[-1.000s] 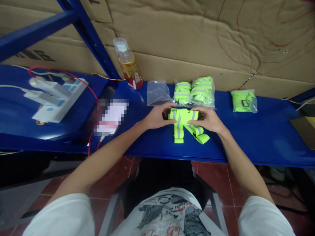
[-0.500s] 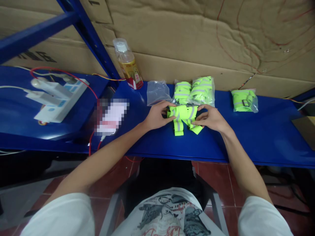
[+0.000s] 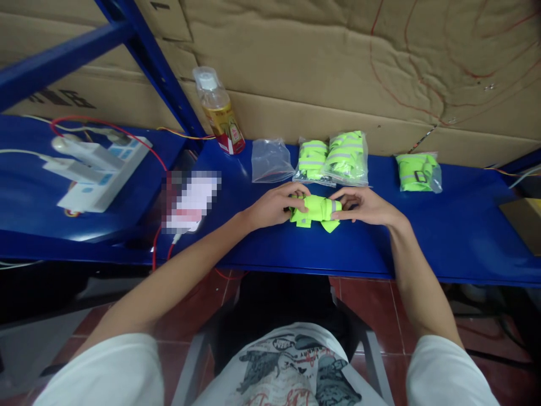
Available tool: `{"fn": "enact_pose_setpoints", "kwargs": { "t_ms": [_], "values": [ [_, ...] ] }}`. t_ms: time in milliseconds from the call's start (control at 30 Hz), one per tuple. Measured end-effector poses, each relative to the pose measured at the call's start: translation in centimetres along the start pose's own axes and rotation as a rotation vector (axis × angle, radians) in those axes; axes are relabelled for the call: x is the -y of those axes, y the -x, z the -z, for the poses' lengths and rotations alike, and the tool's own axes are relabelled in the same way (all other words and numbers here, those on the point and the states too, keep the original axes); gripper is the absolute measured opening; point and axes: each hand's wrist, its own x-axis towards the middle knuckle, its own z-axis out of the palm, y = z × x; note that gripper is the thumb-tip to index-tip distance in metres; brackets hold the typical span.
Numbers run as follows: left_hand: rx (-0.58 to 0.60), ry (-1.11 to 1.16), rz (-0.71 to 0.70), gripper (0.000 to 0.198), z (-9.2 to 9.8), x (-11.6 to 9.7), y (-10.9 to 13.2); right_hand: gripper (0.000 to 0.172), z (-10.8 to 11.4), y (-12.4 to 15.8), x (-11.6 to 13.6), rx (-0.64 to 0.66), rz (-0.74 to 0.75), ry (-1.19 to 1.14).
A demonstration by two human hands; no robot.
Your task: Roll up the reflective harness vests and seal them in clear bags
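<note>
A neon-yellow reflective strap [image 3: 316,208] with grey bands is folded into a bundle on the blue table, two short ends sticking out towards me. My left hand [image 3: 279,206] grips the bundle's left end between thumb and fingers. At the right end, my right hand [image 3: 363,206] pinches it the same way. Just behind lie two clear bags of similar straps, a smaller bag [image 3: 313,158] and a fuller bag [image 3: 347,155]. Left of them is a flat clear plastic bag [image 3: 273,160] with nothing visible inside.
Another bagged strap [image 3: 418,172] with a dark buckle lies to the right. A drink bottle [image 3: 222,115] stands at the back left, near a blurred-out phone [image 3: 192,200] on a cable. A white power strip [image 3: 105,175] sits far left. Cardboard [image 3: 296,67] lines the back.
The strap bundle has been rolled over towards me and is more compact, its hanging ends now shorter. Both hands have turned with it and stay at its two ends.
</note>
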Motion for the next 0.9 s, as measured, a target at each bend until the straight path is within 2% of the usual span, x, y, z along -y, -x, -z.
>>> {"fn": "enact_pose_setpoints", "kwargs": {
  "t_ms": [67, 133, 200, 300, 333, 467, 600, 733, 833, 900],
  "values": [
    [0.075, 0.06, 0.054, 0.037, 0.8, -0.3, 0.0, 0.074, -0.1, -0.3, -0.5, 0.014, 0.019, 0.037],
    [0.118, 0.148, 0.09, 0.044, 1.5, -0.6, 0.0, 0.077, -0.1, -0.5, -0.8, 0.019, 0.027, 0.095],
    [0.11, 0.241, 0.105, 0.039, 1.7, -0.8, -0.1, 0.073, 0.0, -0.6, -1.0, 0.014, 0.031, 0.168],
    [0.036, 0.322, 0.13, 0.022, 1.2, -0.7, -0.2, 0.07, 0.1, -0.3, -1.0, -0.018, 0.07, 0.237],
    [0.013, 0.353, 0.154, 0.026, 0.9, -0.7, -0.3, 0.07, 0.1, -0.2, -0.8, -0.02, 0.088, 0.242],
    [-0.019, 0.515, 0.276, 0.066, -0.1, -0.5, -0.2, 0.058, -0.3, 0.2, -0.1, 0.029, 0.159, 0.177],
    [-0.009, 0.515, 0.29, 0.076, 0.0, -0.2, 0.0, 0.055, -0.9, 0.3, 0.5, -0.022, 0.194, 0.119],
    [-0.104, 0.461, 0.269, 0.079, 0.2, 0.2, 0.1, 0.064, -1.5, -0.1, 0.6, -0.099, 0.196, 0.005],
    [-0.177, 0.496, 0.294, 0.072, -0.3, 0.3, 0.1, 0.086, -1.9, -0.8, 0.4, -0.156, 0.194, -0.167],
    [-0.249, 0.494, 0.321, 0.07, -0.7, 0.0, -0.1, 0.096, -2.2, -1.3, 0.2, -0.24, 0.177, -0.273]
  ]
}}
